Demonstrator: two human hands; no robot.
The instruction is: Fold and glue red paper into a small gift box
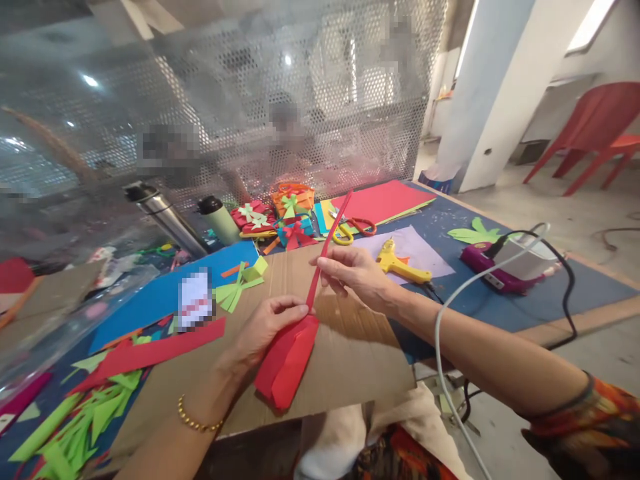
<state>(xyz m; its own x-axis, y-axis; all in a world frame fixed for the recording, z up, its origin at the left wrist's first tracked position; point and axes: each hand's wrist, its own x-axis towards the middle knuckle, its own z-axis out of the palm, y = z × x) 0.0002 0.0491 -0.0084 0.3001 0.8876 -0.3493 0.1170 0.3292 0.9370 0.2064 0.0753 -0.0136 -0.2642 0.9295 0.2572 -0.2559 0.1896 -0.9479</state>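
Note:
A folded red paper piece (287,363) lies on a brown cardboard sheet (350,373) in front of me. From its top a narrow red paper strip (326,250) runs up and away. My left hand (273,327), with a gold bead bracelet at the wrist, pinches the strip's lower end where it meets the folded piece. Higher up, my right hand (350,270) pinches the same strip between thumb and fingers. Beyond the right hand, a yellow hot glue gun (403,263) rests on a lilac paper sheet (425,250).
Scissors (345,233) lie beside red sheets (390,203) at the back. Two bottles (167,217) and small paper gift boxes (295,230) stand by a perforated partition (325,87). Green scraps (100,413) spread at left. A white cable (440,360) hangs across my right forearm from a purple power strip (495,270).

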